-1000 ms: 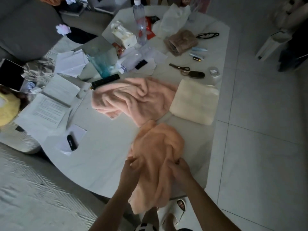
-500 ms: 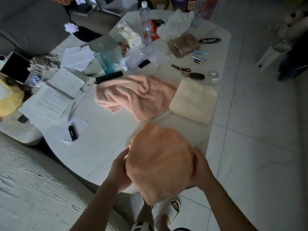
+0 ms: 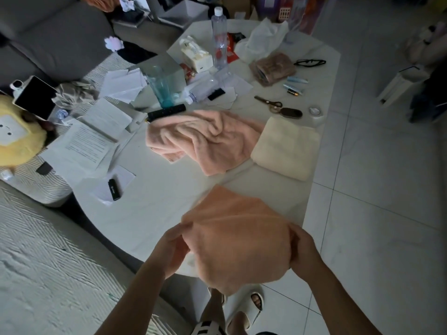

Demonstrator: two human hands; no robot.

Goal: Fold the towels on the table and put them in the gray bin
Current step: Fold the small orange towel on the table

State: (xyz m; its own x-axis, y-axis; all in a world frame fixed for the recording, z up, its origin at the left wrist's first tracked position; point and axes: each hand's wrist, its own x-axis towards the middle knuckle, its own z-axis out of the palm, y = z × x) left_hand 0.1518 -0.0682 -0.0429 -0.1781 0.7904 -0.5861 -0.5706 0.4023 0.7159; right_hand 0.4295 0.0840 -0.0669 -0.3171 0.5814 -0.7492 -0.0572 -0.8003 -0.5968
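Observation:
An orange towel [image 3: 238,243] is stretched out in the air above the near edge of the white table [image 3: 154,204]. My left hand [image 3: 170,250] grips its left edge and my right hand [image 3: 303,252] grips its right edge. Its lower end hangs past the table edge. A crumpled pink towel [image 3: 208,139] lies mid-table. A folded cream towel [image 3: 286,147] rests to its right, near the table's right edge. No gray bin is clearly visible.
Clutter fills the far half of the table: water bottle [image 3: 219,38], teal cup [image 3: 160,87], tissue box [image 3: 196,55], scissors [image 3: 268,102], black remote [image 3: 167,111], papers [image 3: 83,146]. A gray sofa [image 3: 48,37] is at left. Tiled floor [image 3: 375,213] lies at right.
Both hands moved apart and lifted the orange towel from a bunched heap on the table edge, spreading it out flat between them.

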